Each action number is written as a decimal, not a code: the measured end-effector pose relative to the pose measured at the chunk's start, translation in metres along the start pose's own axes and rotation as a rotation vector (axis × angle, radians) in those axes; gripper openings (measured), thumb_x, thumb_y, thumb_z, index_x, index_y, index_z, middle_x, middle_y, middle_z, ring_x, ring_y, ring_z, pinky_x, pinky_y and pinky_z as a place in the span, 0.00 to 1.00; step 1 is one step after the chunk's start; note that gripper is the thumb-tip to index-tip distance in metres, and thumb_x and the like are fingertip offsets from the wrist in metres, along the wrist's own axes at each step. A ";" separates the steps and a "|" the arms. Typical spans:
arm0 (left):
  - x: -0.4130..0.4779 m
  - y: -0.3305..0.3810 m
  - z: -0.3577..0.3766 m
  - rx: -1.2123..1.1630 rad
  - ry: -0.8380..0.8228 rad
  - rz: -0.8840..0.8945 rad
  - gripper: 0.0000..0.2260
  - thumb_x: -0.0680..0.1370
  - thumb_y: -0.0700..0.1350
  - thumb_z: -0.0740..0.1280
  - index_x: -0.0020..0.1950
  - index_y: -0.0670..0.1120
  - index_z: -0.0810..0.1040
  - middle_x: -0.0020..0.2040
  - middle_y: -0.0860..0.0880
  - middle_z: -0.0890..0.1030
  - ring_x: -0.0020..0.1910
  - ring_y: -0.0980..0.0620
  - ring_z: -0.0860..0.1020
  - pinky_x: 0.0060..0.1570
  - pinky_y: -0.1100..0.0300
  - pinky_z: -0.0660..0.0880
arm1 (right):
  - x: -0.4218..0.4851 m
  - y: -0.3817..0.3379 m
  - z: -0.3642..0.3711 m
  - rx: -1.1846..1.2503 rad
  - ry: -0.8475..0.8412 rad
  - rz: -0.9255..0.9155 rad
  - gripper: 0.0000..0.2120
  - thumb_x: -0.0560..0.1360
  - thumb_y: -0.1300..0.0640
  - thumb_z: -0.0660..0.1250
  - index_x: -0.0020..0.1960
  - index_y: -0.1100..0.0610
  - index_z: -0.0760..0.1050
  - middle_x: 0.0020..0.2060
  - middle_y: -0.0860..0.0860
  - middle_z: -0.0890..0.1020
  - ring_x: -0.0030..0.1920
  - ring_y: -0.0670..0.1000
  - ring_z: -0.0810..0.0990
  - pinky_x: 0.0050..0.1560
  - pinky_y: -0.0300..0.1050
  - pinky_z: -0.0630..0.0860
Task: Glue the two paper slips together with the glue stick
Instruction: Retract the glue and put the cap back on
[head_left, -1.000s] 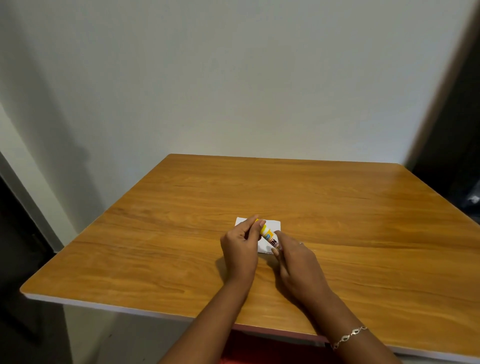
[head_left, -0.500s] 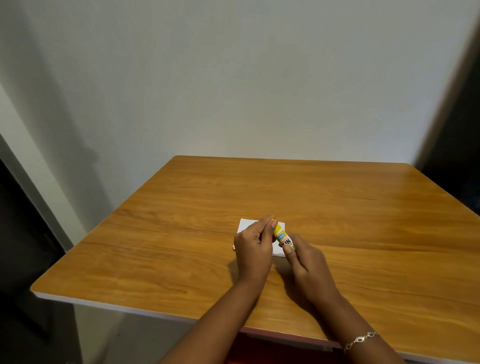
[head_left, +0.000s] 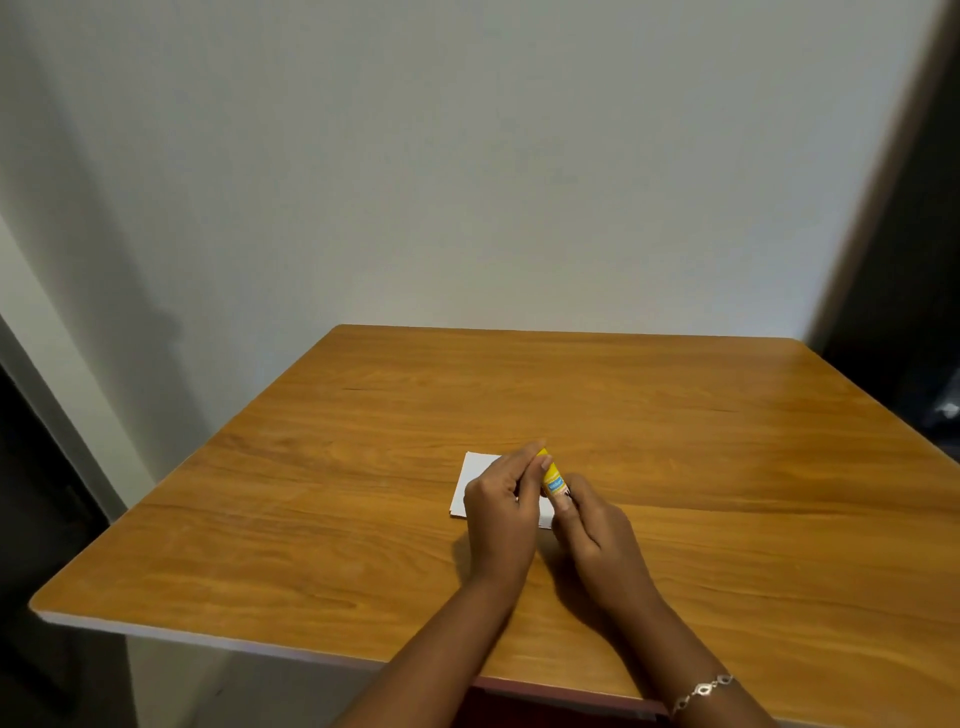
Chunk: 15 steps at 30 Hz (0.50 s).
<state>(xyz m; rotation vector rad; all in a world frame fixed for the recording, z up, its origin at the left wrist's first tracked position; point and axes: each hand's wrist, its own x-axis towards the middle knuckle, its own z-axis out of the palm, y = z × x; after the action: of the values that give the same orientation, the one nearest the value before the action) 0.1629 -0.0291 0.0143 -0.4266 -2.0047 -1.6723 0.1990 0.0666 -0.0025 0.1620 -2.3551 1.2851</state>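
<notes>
A pale wall (head_left: 467, 156) fills the upper half of the view, with a dark opening (head_left: 31, 519) at 9 o'clock. Below the wall sits a wooden tabletop (head_left: 727, 467) of orange-brown grain with a pale edge band along its near side.

The white paper slips (head_left: 475, 480) lie flat near the middle of the tabletop. They read as a single white patch, so whether the two are stacked or overlapped cannot be told. Their left part shows bare at 10 o'clock of the left hand, and a thin strip shows between the two hands.

The left hand (head_left: 501, 514) reaches in from 6 o'clock and hangs over the paper. Its grip is pinched with thumb and fingertips on the yellow top end of the glue stick (head_left: 551, 478). The stick is yellow with a blue label and is held above the right part of the paper, its top leaning toward 11 o'clock. Whether its cap is on cannot be told.

The right hand (head_left: 597, 530) comes in from 5 o'clock, and its grip is curled round the lower end of the stick. A silver bracelet (head_left: 701, 690) circles that wrist. A dark area (head_left: 909, 312) lies at 3 o'clock beyond the tabletop.

Against half a second ago, both hands keep their hold on the same ends of the stick. It now stands steeper, and less paper shows to the right of the left hand.
</notes>
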 end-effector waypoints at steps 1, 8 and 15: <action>0.000 0.001 0.002 0.015 -0.013 0.046 0.09 0.75 0.38 0.67 0.53 0.41 0.81 0.46 0.45 0.84 0.42 0.58 0.80 0.43 0.63 0.75 | 0.000 0.000 0.001 -0.018 -0.010 -0.011 0.05 0.75 0.49 0.53 0.42 0.46 0.66 0.28 0.45 0.72 0.29 0.46 0.70 0.34 0.49 0.64; -0.006 -0.019 -0.004 0.221 -0.124 0.109 0.13 0.79 0.42 0.61 0.62 0.44 0.75 0.54 0.48 0.81 0.54 0.52 0.78 0.53 0.64 0.71 | 0.003 0.003 0.003 -0.060 0.162 -0.013 0.01 0.77 0.59 0.60 0.48 0.55 0.67 0.38 0.50 0.76 0.41 0.53 0.73 0.38 0.44 0.63; -0.004 -0.035 -0.005 0.530 -0.249 -0.038 0.12 0.78 0.40 0.58 0.60 0.43 0.75 0.60 0.46 0.79 0.62 0.50 0.73 0.67 0.55 0.66 | 0.017 0.005 -0.002 -0.060 0.314 0.111 0.06 0.75 0.64 0.62 0.44 0.57 0.66 0.38 0.55 0.77 0.42 0.59 0.73 0.40 0.51 0.68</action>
<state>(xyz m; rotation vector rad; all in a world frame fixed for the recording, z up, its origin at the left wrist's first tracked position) 0.1488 -0.0408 -0.0165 -0.4162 -2.5404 -1.0776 0.1826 0.0727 0.0022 -0.1797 -2.1534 1.1898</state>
